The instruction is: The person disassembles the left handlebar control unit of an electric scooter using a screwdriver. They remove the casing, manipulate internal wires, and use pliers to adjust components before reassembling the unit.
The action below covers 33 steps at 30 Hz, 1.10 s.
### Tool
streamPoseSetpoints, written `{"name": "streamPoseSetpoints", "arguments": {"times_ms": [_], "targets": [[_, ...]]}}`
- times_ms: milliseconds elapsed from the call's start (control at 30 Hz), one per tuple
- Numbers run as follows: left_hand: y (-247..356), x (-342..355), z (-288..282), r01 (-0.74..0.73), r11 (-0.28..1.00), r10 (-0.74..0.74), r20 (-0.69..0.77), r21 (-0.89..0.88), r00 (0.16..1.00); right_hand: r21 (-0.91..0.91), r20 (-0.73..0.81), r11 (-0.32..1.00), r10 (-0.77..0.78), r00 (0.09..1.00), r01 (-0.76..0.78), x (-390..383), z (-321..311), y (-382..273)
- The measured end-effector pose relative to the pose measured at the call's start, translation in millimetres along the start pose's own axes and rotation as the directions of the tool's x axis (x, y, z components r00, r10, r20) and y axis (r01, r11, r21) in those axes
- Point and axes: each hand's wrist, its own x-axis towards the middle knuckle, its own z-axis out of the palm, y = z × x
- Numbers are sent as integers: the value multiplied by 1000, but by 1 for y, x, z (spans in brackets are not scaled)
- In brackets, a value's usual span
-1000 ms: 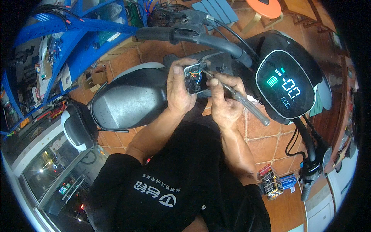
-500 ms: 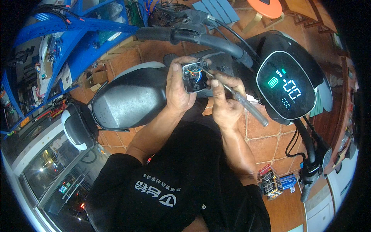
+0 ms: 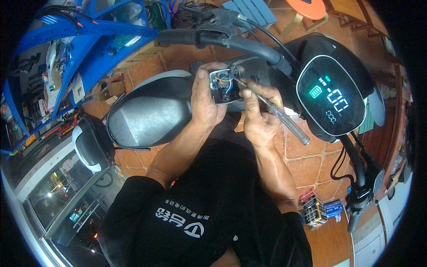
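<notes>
Gripping the boxy dark plastic housing [image 3: 221, 98] at its left edge, the left hand [image 3: 206, 103] curls around it — thin, coloured wires [image 3: 230, 86] bend inside. The right hand [image 3: 262, 119] pinches a smooth, grey-handled screwdriver [image 3: 292, 126], its tip near the housing's upper right corner; whether touching, I cannot tell.

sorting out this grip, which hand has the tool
The right hand: the handle of the tool sticks out past it. The left hand instead holds the open housing with coloured wires.
</notes>
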Motion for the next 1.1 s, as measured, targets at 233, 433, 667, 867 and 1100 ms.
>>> {"name": "streamPoseSetpoints", "arguments": {"times_ms": [233,433,667,867,1100], "targets": [[-3,-4,9,-77,989,86,-69,125,994,-43,1,997,-64,998,64,-1,-1,4],[-3,-5,14,-139,965,150,-33,220,988,11,0,999,-42,999,42,-3,-2,1],[-5,-7,11,-145,966,152,-16,213,988,-103,52,970,-214,975,219,0,-3,1],[-9,-8,9,-134,970,148,-56,202,987,-110,33,946,-303,952,305,-1,-2,-4],[-7,-6,15,-70,991,73,-17,113,997,-266,231,840,-421,877,473,2,-3,-11]]}}
